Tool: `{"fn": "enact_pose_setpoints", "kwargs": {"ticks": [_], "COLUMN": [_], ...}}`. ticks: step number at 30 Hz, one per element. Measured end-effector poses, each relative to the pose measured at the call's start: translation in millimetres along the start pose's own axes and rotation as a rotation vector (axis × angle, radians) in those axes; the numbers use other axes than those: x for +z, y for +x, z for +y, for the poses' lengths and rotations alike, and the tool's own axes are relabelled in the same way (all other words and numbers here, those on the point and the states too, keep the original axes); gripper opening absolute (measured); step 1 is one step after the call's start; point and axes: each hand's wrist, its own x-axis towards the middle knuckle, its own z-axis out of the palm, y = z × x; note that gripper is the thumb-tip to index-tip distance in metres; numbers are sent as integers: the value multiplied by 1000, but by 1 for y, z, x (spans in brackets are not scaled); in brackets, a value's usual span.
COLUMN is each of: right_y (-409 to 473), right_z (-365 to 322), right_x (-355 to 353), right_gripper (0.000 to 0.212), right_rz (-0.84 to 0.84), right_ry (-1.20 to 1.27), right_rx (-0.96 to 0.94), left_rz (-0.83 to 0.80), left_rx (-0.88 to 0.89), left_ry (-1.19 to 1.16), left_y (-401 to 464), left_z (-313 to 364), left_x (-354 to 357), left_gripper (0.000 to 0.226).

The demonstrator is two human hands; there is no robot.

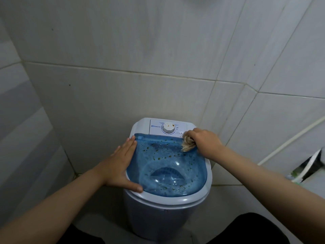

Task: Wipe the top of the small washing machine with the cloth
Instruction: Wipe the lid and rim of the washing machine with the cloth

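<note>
The small washing machine is a white-grey drum standing against the tiled wall. Its top carries a clear blue lid covered in water drops and green-brown specks. Behind the lid is a white panel with a round dial. My left hand lies flat on the lid's left rim, fingers together and stretched out. My right hand grips a bunched beige cloth and presses it on the lid's far right corner, next to the panel.
Pale wall tiles close in behind and on both sides of the machine. A white pipe or hose runs diagonally at the right. Dark and green items sit at the right edge. My dark-clothed legs show at the bottom.
</note>
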Motion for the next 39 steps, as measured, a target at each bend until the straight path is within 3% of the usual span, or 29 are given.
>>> {"fn": "enact_pose_setpoints", "kwargs": {"ticks": [8,14,23,32,39], "right_y": [12,54,52,12,17], "right_z": [0,-17,-25,-24,-19], "right_x": [-60,-51,-6,-1,-45], "right_gripper": [36,44,54,62,38], "right_rz": [-292,35,139,64,-198], "right_ry": [164,148,131,74,213], "right_rx": [2,41,74,-18,-42], "left_rz": [-5,1,19,9,14], "left_rx": [-2,4,8,-1,-5], "left_ry": [10,3,1,13,14], "left_y": [-2,0,1,0,-2], "left_z": [1,0,-5,-1,2], "left_x": [-1,0,2,0,-1], "left_gripper": [145,146,146,145,145]}}
